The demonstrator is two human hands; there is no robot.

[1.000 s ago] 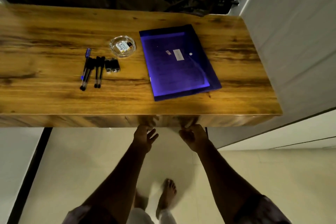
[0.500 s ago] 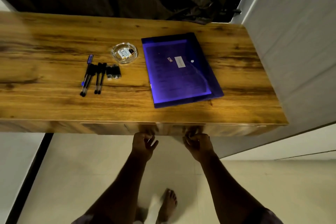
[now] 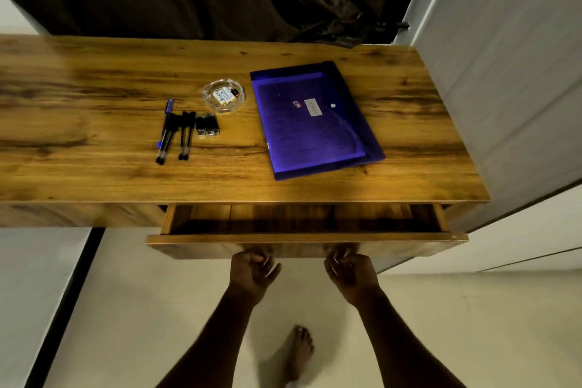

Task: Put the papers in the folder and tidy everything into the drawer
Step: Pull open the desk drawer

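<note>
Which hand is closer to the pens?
Left. The left hand holds the drawer front nearer the pens; the right hand holds it farther right, below the folder.

Not much to report on the outfit tbh. The left forearm (image 3: 217,334) and right forearm (image 3: 400,334) are bare as far up as I can see, left hand (image 3: 252,274) and right hand (image 3: 351,274) bare as well. One foot (image 3: 299,353) showing, barefoot, toes and all. Bit of pale cloth (image 3: 291,384) by the heel, can't tell what.
</note>
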